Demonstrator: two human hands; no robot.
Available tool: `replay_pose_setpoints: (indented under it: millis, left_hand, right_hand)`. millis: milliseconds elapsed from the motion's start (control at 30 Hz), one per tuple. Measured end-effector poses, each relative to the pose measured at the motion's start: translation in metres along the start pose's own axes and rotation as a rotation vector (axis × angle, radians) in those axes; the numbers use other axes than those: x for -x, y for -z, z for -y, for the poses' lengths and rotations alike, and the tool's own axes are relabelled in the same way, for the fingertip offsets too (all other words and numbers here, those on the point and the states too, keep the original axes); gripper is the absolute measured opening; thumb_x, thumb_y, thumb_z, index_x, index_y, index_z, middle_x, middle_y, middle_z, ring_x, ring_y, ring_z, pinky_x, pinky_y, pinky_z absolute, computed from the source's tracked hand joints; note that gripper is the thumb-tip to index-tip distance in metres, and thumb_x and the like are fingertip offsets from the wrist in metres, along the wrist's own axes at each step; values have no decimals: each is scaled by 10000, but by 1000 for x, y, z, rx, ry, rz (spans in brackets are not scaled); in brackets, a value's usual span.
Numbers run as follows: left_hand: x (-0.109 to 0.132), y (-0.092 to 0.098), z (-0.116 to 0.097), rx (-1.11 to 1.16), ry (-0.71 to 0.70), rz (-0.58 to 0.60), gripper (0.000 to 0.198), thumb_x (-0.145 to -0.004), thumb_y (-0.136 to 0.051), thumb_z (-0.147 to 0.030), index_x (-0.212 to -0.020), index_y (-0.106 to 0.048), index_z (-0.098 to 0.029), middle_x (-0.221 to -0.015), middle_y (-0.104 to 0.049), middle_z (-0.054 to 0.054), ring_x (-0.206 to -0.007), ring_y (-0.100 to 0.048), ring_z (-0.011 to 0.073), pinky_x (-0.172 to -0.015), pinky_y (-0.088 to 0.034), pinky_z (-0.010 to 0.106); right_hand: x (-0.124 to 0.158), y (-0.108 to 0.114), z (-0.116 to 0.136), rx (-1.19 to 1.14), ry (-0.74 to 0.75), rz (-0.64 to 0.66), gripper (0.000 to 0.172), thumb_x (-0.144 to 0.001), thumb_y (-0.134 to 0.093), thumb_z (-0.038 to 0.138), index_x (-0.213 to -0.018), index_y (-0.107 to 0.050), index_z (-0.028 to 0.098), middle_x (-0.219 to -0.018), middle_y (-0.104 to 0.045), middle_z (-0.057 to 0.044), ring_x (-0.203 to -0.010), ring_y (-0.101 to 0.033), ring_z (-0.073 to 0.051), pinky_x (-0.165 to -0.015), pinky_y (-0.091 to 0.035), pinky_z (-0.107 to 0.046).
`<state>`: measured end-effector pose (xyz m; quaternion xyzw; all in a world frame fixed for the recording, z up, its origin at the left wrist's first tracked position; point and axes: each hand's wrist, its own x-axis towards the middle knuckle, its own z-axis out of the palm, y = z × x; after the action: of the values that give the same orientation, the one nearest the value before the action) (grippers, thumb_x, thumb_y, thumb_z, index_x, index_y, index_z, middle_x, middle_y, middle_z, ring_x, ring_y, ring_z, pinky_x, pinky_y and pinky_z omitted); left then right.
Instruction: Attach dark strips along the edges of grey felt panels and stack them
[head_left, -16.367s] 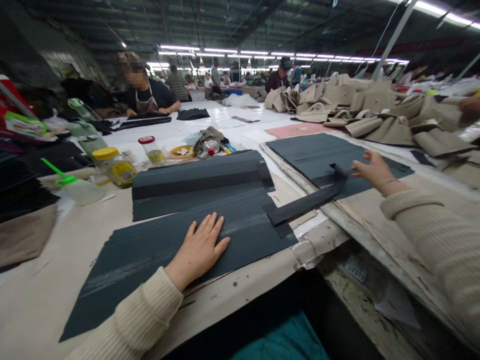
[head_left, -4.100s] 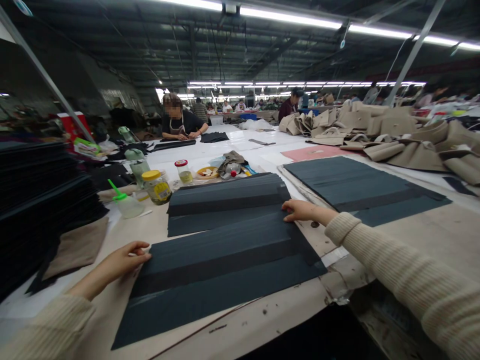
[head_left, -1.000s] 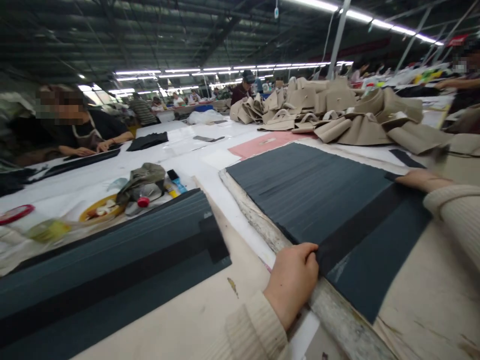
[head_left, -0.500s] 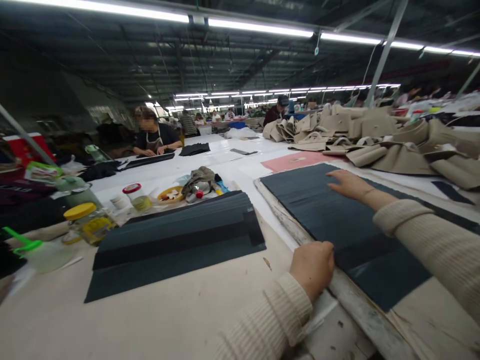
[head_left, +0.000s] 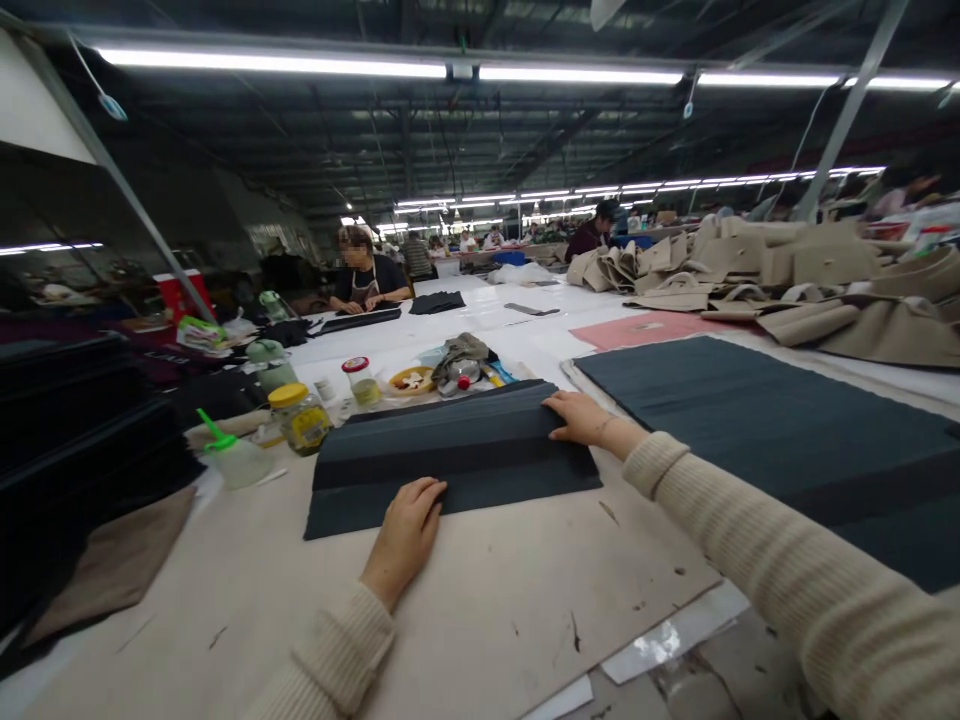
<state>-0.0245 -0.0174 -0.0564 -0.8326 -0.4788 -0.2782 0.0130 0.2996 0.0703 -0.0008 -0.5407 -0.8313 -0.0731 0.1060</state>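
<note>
A stack of dark blue-green fabric pieces [head_left: 465, 490], overlapping in strips, lies on the pale board [head_left: 480, 620] in front of me. My left hand [head_left: 409, 530] rests on its near edge, fingers stretched out and lying on the cloth. At the stack's right end, my right hand [head_left: 585, 418] touches the upper corner with its fingers apart. A wider dark blue-green sheet [head_left: 765, 420] is spread on a second board to the right, under and beyond my right forearm.
Behind the stack stand a yellow-lidded jar [head_left: 300, 418], a red-lidded jar [head_left: 361, 382] and a yellow dish [head_left: 412, 380]. A green-nozzled bottle [head_left: 236, 455] is at left, near piled dark cloth [head_left: 90, 470]. Beige pieces [head_left: 825, 260] heap at right. A co-worker [head_left: 365, 270] sits across the table.
Both hands have moved left from the wide sheet and its board edge to the fabric stack. The view has turned left, bringing the dark cloth pile into sight.
</note>
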Motion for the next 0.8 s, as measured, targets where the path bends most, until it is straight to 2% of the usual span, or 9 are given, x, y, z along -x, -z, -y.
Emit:
replay_pose_setpoints:
  millis: [100, 267, 367, 467, 533, 633, 733, 800]
  left_hand:
    - [12, 2, 14, 23, 29, -29, 326, -819, -402, -121, -1105, -540, -196, -1118, -554, 73, -1040, -493, 197, -898, -425, 386]
    - [7, 2, 6, 86, 22, -19, 393, -784, -394, -55, -1119, -532, -205, -1128, -549, 67, -1053, -484, 183, -913, -418, 371]
    - [8, 2, 6, 92, 33, -45, 440, -767, -406, -48, -1164, -497, -214, -1160, -527, 67, -1077, -469, 184, -933, -401, 373]
    - [10, 3, 7, 68, 32, -61, 498, -762, -410, -49, -1229, -437, -219, -1209, -493, 71, -1118, -441, 190, -949, -385, 375]
    - [11, 2, 6, 46, 53, -66, 535, -762, -414, -57, -1270, -386, -223, -1252, -461, 75, -1144, -419, 197, -948, -382, 377]
    - [11, 1, 5, 27, 91, -65, 564, -765, -422, -71, -1301, -335, -224, -1296, -423, 78, -1168, -400, 207, -941, -384, 376]
    - [11, 0, 6, 29, 95, -63, 559, -770, -427, -85, -1305, -326, -213, -1293, -423, 86, -1169, -404, 212, -937, -389, 378]
    - [11, 0, 6, 35, 96, -66, 557, -774, -427, -91, -1308, -319, -210, -1289, -426, 92, -1169, -407, 215, -934, -392, 382]
  right_hand:
    - [1, 3, 1, 39, -25, -27, 458, -592, -728, 338, -987, -591, 152, -994, -578, -130, -944, -537, -292, -850, -385, -426]
    - [20, 0, 14, 38, 10, -96, 253, -710, -623, 258, -949, -587, 181, -975, -583, -83, -931, -527, -234, -831, -397, -359]
    - [29, -1, 15, 31, -31, -147, 127, -740, -568, 203, -862, -597, 184, -871, -594, -73, -855, -539, -219, -785, -411, -352]
    - [34, 10, 20, 8, -91, -210, 84, -749, -532, 167, -797, -597, 188, -853, -596, -76, -846, -543, -222, -778, -412, -363]
    - [41, 22, 34, -39, -74, -242, 78, -759, -519, 173, -795, -585, 196, -885, -599, -67, -877, -543, -213, -804, -412, -353]
    - [60, 27, 70, -221, 120, -157, 101, -791, -478, 182, -841, -562, 210, -914, -602, -41, -883, -547, -172, -815, -429, -311]
    - [83, 13, 98, -398, 252, -36, 109, -793, -475, 183, -841, -563, 224, -955, -602, -34, -891, -557, -161, -810, -454, -305]
    - [92, -1, 100, -453, 208, -70, 132, -774, -506, 196, -883, -572, 231, -1060, -579, -44, -989, -538, -177, -874, -440, -331]
